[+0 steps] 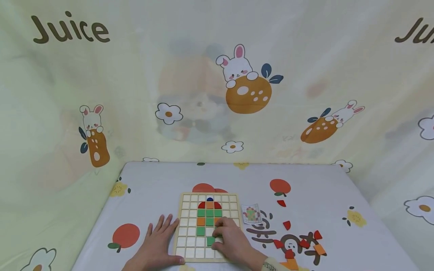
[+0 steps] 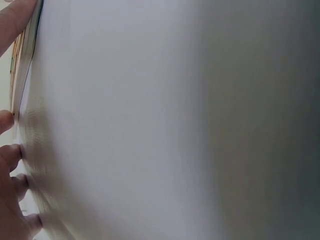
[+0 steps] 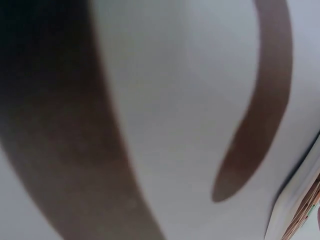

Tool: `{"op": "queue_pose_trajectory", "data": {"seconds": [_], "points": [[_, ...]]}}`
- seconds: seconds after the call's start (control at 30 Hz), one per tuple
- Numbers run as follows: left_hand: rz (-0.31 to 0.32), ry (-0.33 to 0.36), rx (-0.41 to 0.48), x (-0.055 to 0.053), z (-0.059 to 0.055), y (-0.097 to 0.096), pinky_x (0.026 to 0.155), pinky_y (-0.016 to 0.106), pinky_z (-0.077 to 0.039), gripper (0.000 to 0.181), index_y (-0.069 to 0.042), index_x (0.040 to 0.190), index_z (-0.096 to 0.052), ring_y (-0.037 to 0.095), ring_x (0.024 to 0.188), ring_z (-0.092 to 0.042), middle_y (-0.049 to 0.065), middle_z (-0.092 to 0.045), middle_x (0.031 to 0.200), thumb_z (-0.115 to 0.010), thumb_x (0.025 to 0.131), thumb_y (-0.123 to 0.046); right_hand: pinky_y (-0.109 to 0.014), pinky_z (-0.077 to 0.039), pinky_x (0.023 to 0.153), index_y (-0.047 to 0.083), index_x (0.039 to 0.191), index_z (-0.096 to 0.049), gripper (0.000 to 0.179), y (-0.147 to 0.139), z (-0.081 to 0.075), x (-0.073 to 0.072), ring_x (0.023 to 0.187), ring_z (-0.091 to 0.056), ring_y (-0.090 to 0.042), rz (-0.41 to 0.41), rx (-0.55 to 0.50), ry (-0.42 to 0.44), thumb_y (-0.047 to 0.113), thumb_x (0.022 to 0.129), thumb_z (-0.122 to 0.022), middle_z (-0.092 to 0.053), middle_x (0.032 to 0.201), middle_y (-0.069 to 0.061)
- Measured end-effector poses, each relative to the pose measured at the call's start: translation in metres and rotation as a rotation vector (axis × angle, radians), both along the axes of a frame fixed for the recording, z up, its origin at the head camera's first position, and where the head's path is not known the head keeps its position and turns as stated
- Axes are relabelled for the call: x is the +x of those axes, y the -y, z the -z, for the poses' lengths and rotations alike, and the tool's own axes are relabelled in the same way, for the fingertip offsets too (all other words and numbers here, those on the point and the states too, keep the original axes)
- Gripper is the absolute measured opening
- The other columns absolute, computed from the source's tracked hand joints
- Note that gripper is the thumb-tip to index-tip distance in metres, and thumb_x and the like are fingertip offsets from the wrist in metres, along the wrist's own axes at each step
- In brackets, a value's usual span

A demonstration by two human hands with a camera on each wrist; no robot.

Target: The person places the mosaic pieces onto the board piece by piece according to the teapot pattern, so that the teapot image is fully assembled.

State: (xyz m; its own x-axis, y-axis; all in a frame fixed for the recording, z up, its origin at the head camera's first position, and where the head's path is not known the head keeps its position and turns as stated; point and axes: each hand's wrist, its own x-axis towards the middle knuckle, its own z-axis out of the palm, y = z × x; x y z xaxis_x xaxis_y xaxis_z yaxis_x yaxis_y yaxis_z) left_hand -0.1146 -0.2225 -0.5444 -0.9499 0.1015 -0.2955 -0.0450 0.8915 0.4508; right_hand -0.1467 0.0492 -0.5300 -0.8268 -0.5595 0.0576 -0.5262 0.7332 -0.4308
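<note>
A wooden grid board (image 1: 190,252) lies on the table, with green, orange, red and blue tiles set in its cells. My left hand (image 1: 156,242) rests at the board's left edge, fingers spread and the thumb at the lower edge; its fingertips show in the left wrist view. My right hand (image 1: 233,239) reaches over the board's lower right, fingers bent. It pinches a green square tile (image 1: 210,241) at the tile's right side, low in the middle of the grid. This hand covers several cells. The right wrist view shows mainly cloth and the board's edge (image 3: 295,200).
A small picture card (image 1: 251,214) with a coloured pattern lies right of the board. Loose red pieces (image 1: 287,225) and orange squares (image 1: 319,249) are scattered farther right. The printed tablecloth (image 1: 152,195) meets a hanging cloth (image 1: 135,113) at the back.
</note>
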Motion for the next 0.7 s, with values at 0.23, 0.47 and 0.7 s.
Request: {"op": "queue_pose_trajectory", "data": {"seconds": [0.23, 0.47, 0.7], "points": [[0.003, -0.007, -0.003, 0.0001, -0.0004, -0.0002, 0.121, 0.077, -0.005, 0.132, -0.019, 0.159, -0.038, 0.041, 0.159, -0.010, 0.011, -0.027, 0.170, -0.081, 0.052, -0.081, -0.038, -0.053, 0.100, 0.017, 0.090, -0.079, 0.020, 0.0007, 0.0000, -0.0006, 0.108, -0.056, -0.022, -0.003, -0.003, 0.001, 0.030, 0.078, -0.088, -0.062, 0.116, -0.003], [0.001, -0.005, -0.010, -0.0003, -0.0012, -0.0004, 0.121, 0.077, -0.005, 0.131, -0.019, 0.159, -0.038, 0.041, 0.159, -0.010, 0.010, -0.027, 0.170, -0.081, 0.051, -0.080, -0.039, -0.052, 0.103, 0.018, 0.091, -0.079, 0.020, 0.0025, 0.0003, -0.0006, 0.110, -0.055, -0.021, 0.016, 0.008, 0.033, 0.032, 0.080, -0.087, -0.062, 0.118, -0.002], [0.004, -0.009, -0.013, 0.0003, -0.0026, -0.0007, 0.120, 0.078, -0.005, 0.130, -0.019, 0.159, -0.039, 0.041, 0.159, -0.011, 0.011, -0.027, 0.170, -0.082, 0.051, -0.078, -0.038, -0.053, 0.100, 0.018, 0.090, -0.080, 0.019, 0.0028, 0.0003, 0.0000, 0.109, -0.055, -0.020, 0.016, 0.007, 0.033, 0.032, 0.080, -0.087, -0.062, 0.117, -0.002]]}}
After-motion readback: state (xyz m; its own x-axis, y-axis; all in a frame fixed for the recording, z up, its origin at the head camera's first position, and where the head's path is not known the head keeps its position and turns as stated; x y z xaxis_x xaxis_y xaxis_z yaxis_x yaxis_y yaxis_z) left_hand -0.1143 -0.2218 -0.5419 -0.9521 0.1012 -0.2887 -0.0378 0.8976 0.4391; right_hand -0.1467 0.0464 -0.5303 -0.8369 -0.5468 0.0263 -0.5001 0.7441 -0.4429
